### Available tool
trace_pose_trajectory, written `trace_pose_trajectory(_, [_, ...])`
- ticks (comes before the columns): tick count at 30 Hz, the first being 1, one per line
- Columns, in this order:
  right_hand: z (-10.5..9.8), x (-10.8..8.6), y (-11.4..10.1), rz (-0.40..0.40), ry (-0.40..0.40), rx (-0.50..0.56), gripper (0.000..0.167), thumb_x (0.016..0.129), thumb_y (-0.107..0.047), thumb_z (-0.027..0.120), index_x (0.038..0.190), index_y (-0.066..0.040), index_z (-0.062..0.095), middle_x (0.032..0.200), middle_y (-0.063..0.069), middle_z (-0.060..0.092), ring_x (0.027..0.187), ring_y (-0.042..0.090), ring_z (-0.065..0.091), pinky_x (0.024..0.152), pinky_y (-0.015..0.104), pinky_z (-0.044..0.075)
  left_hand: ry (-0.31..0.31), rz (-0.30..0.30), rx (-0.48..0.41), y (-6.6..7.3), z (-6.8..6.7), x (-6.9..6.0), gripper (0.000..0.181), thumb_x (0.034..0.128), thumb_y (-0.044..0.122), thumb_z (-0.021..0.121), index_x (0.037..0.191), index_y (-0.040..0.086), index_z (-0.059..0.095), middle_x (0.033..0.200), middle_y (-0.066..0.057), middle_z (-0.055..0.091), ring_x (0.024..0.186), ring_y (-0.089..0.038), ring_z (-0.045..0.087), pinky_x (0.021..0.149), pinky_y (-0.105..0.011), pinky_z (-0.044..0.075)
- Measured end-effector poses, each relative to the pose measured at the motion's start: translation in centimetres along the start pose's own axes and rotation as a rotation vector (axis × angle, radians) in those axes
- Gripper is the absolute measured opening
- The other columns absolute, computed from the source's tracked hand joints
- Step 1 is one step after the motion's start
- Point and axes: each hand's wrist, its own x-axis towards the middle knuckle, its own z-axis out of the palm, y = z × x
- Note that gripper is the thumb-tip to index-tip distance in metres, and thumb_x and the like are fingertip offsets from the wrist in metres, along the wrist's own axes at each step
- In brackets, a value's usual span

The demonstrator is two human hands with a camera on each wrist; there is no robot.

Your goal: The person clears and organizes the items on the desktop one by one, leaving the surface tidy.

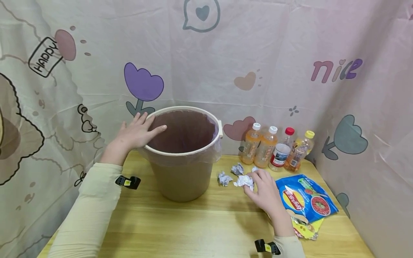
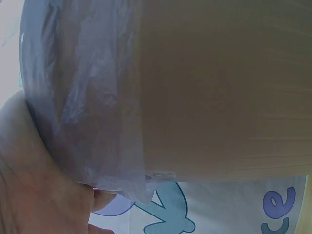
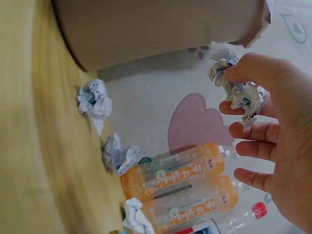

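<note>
Fingers and thumb of the right hand (image 1: 266, 191) are being bent in a pinch, and a white crumpled paper ball with dark markings (image 3: 240, 92) is being held by them above the yellow wood-grain table (image 1: 190, 229), to the right of a brown round plastic bin (image 1: 182, 181). Three other crumpled paper pieces (image 1: 224, 178) are being supported by the tabletop near that hand. The bin's white rim (image 1: 182, 154), over which a translucent plastic liner (image 2: 87, 87) is hanging, is being touched at its left side by the left hand (image 1: 137, 133), whose fingers are being held straight and spread. Behind the papers, four plastic bottles with white, red and yellow caps (image 1: 265, 150) are standing in a row. Beside the right hand, a yellow packet (image 1: 309, 229) is being partly covered by a glossy blue snack bag (image 1: 308, 197).
</note>
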Motion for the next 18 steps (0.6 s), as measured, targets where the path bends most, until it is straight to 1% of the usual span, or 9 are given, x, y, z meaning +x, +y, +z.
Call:
trace_pose_trajectory(3, [-0.4, 0.6, -0.4, -0.023, 0.01, 0.007, 0.035, 0.081, -0.033, 0.073, 0.109, -0.014, 0.068, 0.102, 0.003, 0.059, 0.1, 0.024, 0.051, 0.084, 0.044, 0.044, 0.0, -0.001, -0.001, 0.0, 0.0, -0.1, 0.102, 0.0857, 0.084, 0.016, 0.158, 0.013, 0.009, 0.165, -0.018, -0.002, 0.151, -0.04, -0.009, 0.11, -0.075, -0.007])
trace_pose_trajectory(9, [-1.3, 1.8, -1.0, -0.083, 0.057, 0.005, 0.033, 0.08, -0.031, 0.074, 0.107, -0.012, 0.069, 0.097, 0.003, 0.058, 0.098, 0.024, 0.051, 0.082, 0.043, 0.043, 0.002, 0.0, -0.003, 0.1, -0.1, -0.1, 0.102, 0.0859, 0.084, 0.016, 0.158, 0.013, 0.009, 0.165, -0.018, -0.001, 0.151, -0.04, -0.009, 0.111, -0.075, -0.007])
trace_pose_trajectory(13, [-1.9, 2.5, -1.5, -0.104, 0.07, 0.0, 0.033, 0.08, -0.031, 0.073, 0.108, -0.012, 0.069, 0.099, 0.005, 0.059, 0.097, 0.025, 0.05, 0.081, 0.043, 0.043, 0.002, -0.001, -0.003, 0.1, -0.1, -0.1, 0.102, 0.0855, 0.084, 0.016, 0.158, 0.013, 0.009, 0.165, -0.018, -0.001, 0.151, -0.04, -0.009, 0.111, -0.074, -0.007])
trace_pose_trajectory(18, [-2.6, 3.3, -1.9, -0.16, 0.101, -0.011, 0.034, 0.081, -0.031, 0.07, 0.11, -0.013, 0.068, 0.099, 0.006, 0.059, 0.098, 0.027, 0.052, 0.08, 0.043, 0.043, 0.002, -0.002, -0.012, 0.0, -0.1, -0.1, 0.102, 0.0852, 0.085, 0.016, 0.158, 0.013, 0.009, 0.165, -0.018, -0.001, 0.151, -0.04, -0.009, 0.111, -0.074, -0.007])
